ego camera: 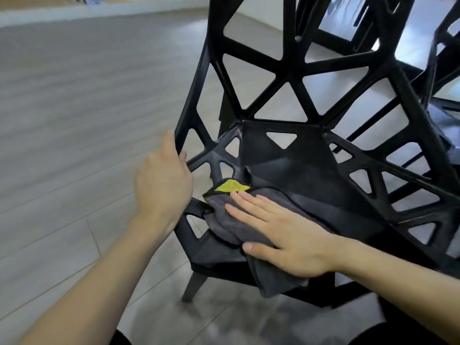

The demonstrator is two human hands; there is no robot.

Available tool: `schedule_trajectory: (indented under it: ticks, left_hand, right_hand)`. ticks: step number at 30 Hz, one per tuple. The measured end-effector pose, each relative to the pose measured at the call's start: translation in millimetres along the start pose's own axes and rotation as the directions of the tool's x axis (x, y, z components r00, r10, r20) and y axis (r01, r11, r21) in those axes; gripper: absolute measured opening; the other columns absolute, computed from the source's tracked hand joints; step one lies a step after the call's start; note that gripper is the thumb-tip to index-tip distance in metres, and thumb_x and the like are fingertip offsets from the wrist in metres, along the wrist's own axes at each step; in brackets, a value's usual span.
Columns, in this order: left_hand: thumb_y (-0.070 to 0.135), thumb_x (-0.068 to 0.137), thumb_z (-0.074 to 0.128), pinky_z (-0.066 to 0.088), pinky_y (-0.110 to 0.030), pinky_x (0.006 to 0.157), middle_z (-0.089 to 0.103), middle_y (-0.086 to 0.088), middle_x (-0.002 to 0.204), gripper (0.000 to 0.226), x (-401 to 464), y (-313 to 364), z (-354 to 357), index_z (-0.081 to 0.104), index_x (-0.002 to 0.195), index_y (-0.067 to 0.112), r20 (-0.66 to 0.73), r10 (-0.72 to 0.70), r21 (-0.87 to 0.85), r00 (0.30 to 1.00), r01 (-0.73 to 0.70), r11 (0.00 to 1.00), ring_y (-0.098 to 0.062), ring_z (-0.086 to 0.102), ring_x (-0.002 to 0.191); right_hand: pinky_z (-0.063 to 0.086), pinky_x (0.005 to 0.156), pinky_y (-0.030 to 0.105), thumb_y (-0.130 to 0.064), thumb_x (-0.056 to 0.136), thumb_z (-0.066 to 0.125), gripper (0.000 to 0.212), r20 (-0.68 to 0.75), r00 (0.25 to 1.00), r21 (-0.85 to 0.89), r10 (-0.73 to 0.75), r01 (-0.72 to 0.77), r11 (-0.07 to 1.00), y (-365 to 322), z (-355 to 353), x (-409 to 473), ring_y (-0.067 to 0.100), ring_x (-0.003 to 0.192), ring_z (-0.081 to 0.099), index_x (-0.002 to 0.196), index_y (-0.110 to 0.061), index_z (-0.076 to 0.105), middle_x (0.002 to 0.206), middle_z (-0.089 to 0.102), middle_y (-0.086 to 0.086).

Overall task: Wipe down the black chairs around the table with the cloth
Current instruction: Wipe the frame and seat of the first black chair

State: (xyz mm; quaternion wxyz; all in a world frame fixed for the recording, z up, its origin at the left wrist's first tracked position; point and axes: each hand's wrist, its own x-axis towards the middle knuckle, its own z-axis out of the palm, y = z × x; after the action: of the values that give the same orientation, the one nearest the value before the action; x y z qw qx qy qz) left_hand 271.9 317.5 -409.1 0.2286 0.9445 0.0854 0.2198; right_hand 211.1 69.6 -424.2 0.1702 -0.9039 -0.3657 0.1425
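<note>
- The black chair [286,150] fills the frame from the centre out toward 3 o'clock, seen from above and slightly from its left side.
- Its shell is a matte black lattice of thick bars that meet at angles and leave triangular and four-sided openings; the pale floor [74,120] shows through them.
- The seat is a faceted black panel with one small triangular cut-out near its back edge; the backrest rises toward 12 o'clock out of the frame.
- One dark chair leg reaches the floor at about 6 o'clock, under the front corner of the seat.
- The cloth [224,220] is dark grey and soft-looking, bunched on the front left part of the seat, with a fold hanging over the front edge toward 6 o'clock.
- A small yellow-green patch [232,186] shows at the cloth's far edge, toward 12 o'clock from the fingertips.
- The right hand [281,232] lies flat on the cloth with fingers straight and together, pointing toward 10 o'clock, thumb spread toward 7 o'clock; it presses the cloth against the seat.
- The left hand [164,180] is at 9 o'clock from the cloth, its fingers curled round the bar at the chair's left side, gripping it.
- More black lattice and dark legs, seemingly other chairs [443,70], stand at 1 to 3 o'clock behind the first.
- The floor is grey planking, blurred at 9 to 11 o'clock.
</note>
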Motion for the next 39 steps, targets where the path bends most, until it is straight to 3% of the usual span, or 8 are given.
schedule_trajectory:
  ticks: [3,8,15,18,21,27,34,39]
  left_hand:
    - [0.024,0.109,0.054,0.034,-0.043,0.058,0.049,-0.010,0.071,0.030,-1,-1,1,0.051,0.138,0.015,-0.005,-0.005,0.005,1.000,0.005,1.000,-0.038,0.042,0.064]
    - [0.022,0.110,0.054,0.030,-0.040,0.058,0.035,0.004,0.062,0.023,0,-1,0,0.051,0.131,0.014,0.002,-0.001,0.033,1.000,0.001,0.999,-0.036,0.039,0.060]
    - [0.021,0.109,0.056,0.041,-0.046,0.056,0.051,-0.010,0.069,0.026,-1,-1,-1,0.049,0.133,0.015,0.003,-0.013,-0.016,1.000,0.013,1.000,-0.041,0.048,0.063]
    - [0.023,0.109,0.055,0.045,-0.047,0.058,0.058,-0.013,0.072,0.028,-1,-1,-2,0.048,0.135,0.016,0.025,-0.008,-0.013,1.000,0.008,1.000,-0.042,0.052,0.063]
    - [0.023,0.109,0.055,0.042,-0.045,0.059,0.054,-0.008,0.068,0.028,-1,-4,1,0.050,0.135,0.016,0.002,-0.003,-0.011,1.000,0.003,1.000,-0.042,0.052,0.064]
    - [0.023,0.109,0.056,0.044,-0.047,0.060,0.050,-0.007,0.067,0.029,-2,-4,1,0.050,0.136,0.015,-0.013,-0.007,0.000,1.000,0.007,1.000,-0.040,0.047,0.064]
    - [0.025,0.111,0.053,0.036,-0.042,0.063,0.039,0.005,0.063,0.031,-4,-1,-1,0.051,0.140,0.016,0.001,-0.022,-0.014,1.000,0.022,1.000,-0.037,0.044,0.066]
    - [0.027,0.111,0.053,0.035,-0.043,0.062,0.052,-0.007,0.068,0.021,-4,-4,0,0.052,0.128,0.015,-0.026,0.026,-0.016,0.999,-0.026,1.000,-0.047,0.057,0.069]
  right_hand:
    - [-0.009,0.130,0.025,-0.056,0.110,0.038,0.068,-0.022,1.000,-0.031,0.020,-0.020,0.999,47,-24,25,-0.003,0.159,-0.013,0.169,-0.038,0.010,0.175,-0.008,-0.019]
    - [-0.002,0.133,0.046,-0.056,0.112,0.028,0.073,-0.215,0.842,-0.107,0.495,-0.524,0.845,134,-54,116,0.018,0.163,-0.015,0.171,-0.023,0.000,0.177,-0.015,0.004]
    - [-0.010,0.130,0.026,-0.060,0.107,0.031,0.074,-0.081,0.994,-0.026,0.071,-0.074,0.997,-13,2,13,0.004,0.161,-0.015,0.170,-0.033,0.003,0.177,-0.010,-0.010]
    - [-0.006,0.132,0.031,-0.062,0.101,0.028,0.075,-0.080,0.938,-0.095,0.338,-0.344,0.934,83,-34,14,0.007,0.163,-0.007,0.169,-0.036,0.011,0.178,-0.002,-0.008]
    - [-0.008,0.132,0.039,-0.061,0.107,0.026,0.075,-0.209,0.749,-0.148,0.629,-0.660,0.736,154,-57,13,0.016,0.164,-0.011,0.171,-0.028,0.008,0.179,-0.007,0.002]
    - [-0.010,0.131,0.029,-0.057,0.110,0.028,0.076,-0.156,0.976,-0.052,0.151,-0.160,0.986,-1,11,39,0.009,0.162,-0.016,0.171,-0.022,-0.002,0.175,-0.014,-0.006]
    - [-0.004,0.133,0.043,-0.046,0.113,0.028,0.069,-0.298,0.794,0.060,0.530,-0.539,0.840,86,-36,130,0.020,0.165,-0.008,0.171,-0.019,0.004,0.179,-0.006,0.005]
    - [-0.003,0.131,0.025,-0.037,0.112,0.047,0.062,-0.228,0.974,0.165,-0.013,0.052,0.985,-7,5,77,0.001,0.162,-0.004,0.169,-0.027,0.023,0.178,0.009,-0.010]
